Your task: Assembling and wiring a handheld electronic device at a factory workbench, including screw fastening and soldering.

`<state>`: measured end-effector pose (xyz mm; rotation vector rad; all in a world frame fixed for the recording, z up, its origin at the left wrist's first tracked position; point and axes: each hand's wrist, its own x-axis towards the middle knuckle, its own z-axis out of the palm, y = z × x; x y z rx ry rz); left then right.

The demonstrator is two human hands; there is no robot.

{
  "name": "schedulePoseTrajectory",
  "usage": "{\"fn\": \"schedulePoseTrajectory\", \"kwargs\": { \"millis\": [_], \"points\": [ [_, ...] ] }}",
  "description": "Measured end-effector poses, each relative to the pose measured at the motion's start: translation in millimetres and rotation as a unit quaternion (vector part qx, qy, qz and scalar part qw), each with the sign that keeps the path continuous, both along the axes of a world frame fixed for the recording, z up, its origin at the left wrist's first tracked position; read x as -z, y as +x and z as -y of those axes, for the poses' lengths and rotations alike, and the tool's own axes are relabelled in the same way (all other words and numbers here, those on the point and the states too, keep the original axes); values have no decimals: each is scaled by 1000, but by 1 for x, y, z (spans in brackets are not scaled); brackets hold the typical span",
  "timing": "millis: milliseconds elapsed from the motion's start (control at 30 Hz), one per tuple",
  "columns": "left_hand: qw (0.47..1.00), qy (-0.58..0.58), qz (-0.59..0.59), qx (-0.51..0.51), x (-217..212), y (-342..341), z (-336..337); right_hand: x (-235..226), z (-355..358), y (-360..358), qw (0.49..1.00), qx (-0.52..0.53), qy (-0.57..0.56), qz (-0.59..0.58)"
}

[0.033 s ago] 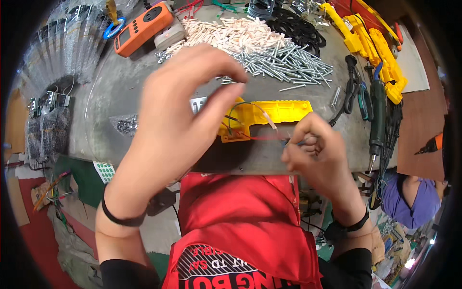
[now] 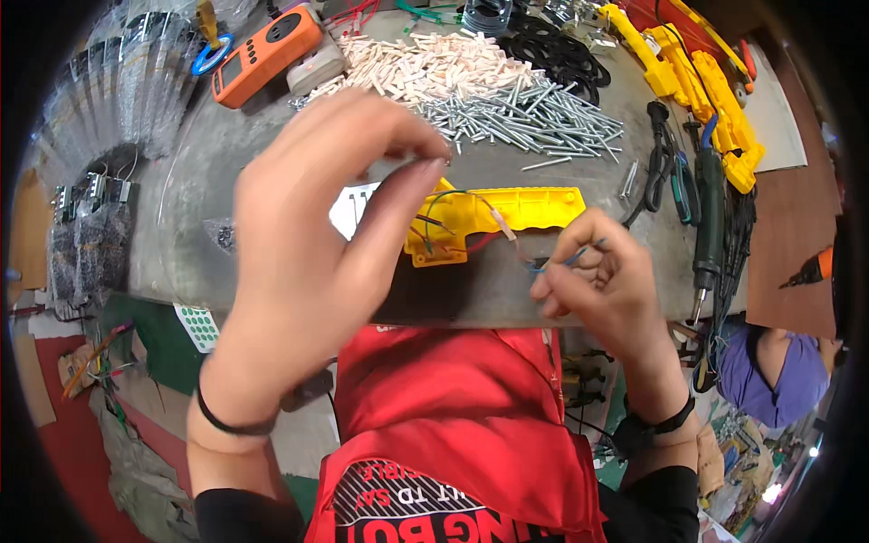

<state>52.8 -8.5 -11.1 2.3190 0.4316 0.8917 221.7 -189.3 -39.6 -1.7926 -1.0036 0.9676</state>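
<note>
Wiring step under way: left hand point(image 2: 312, 244) pinches thin wires above a yellow housing point(image 2: 507, 213); right hand point(image 2: 602, 281) beside it pinches a blue wire end point(image 2: 579, 257), needing fine threading next.

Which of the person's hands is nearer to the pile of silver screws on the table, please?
Left. The left hand is raised with its fingers just short of the pile of silver screws; the right hand sits lower, beyond the yellow plastic housing, pinching thin wires.
</note>
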Motion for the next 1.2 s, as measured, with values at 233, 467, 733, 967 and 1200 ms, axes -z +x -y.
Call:
{"fn": "schedulePoseTrajectory", "kwargs": {
  "millis": [233,467,733,967,1200],
  "points": [
    [998,-3,-54,-42,14,-3,77,5,19,20,995,48,-1,-89],
    [995,87,-52,-23,34,10,76,4,37,29,961,23,53,271],
    [995,88,-37,11,45,15,77,1,55,39,980,32,-41,195],
    [989,144,-38,-21,43,16,81,-17,36,20,935,-105,154,302],
    [980,197,12,-14,53,16,72,-11,22,5,867,-90,282,400]
  ]
}}
